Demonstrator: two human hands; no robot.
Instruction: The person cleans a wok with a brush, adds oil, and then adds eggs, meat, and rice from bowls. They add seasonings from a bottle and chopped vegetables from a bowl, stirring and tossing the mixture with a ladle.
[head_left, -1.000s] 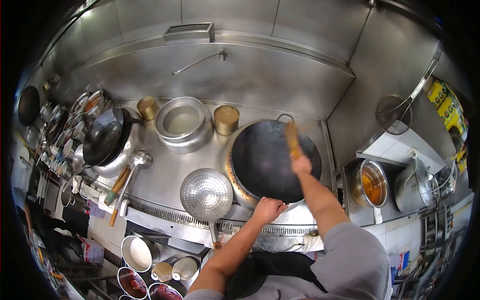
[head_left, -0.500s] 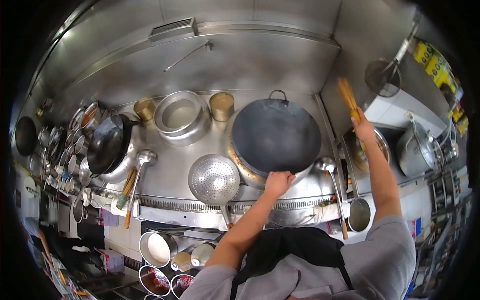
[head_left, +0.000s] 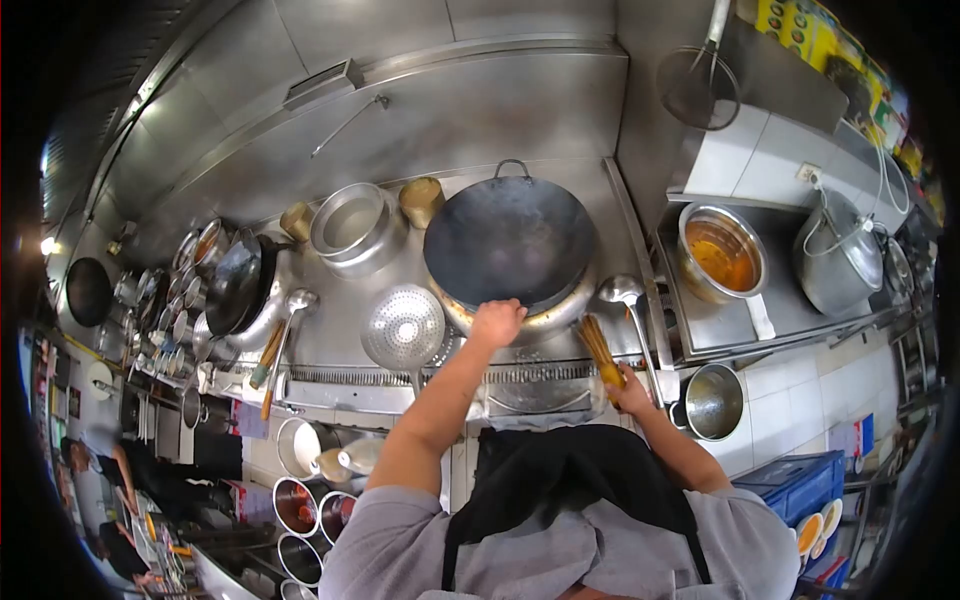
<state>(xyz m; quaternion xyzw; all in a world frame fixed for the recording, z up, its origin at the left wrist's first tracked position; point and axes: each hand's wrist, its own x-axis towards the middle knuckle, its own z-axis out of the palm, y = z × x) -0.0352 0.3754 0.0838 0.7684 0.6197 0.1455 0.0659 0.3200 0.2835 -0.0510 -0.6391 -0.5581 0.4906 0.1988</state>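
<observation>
A large dark wok (head_left: 510,240) rests on the round burner ring (head_left: 555,318), its loop handle at the far side. My left hand (head_left: 499,322) is closed on the wok's near rim. In my right hand (head_left: 629,388) is a bamboo brush (head_left: 600,355), its bristles pointing up and left, right of the burner. A ladle (head_left: 622,291) lies just right of the brush. Left of the wok lies a perforated strainer (head_left: 403,326), its handle toward me.
A steel pot (head_left: 352,228) and a tin can (head_left: 421,201) stand behind left. On the right are a bowl of orange liquid (head_left: 722,262) and a lidded pot (head_left: 838,255). More woks (head_left: 245,285) sit at left. Co-workers (head_left: 110,470) are at the far left.
My right hand has brought the brush from the upper right, above the side counter, down and left to beside the burner. My left hand still holds the wok's rim. The view has shifted.
</observation>
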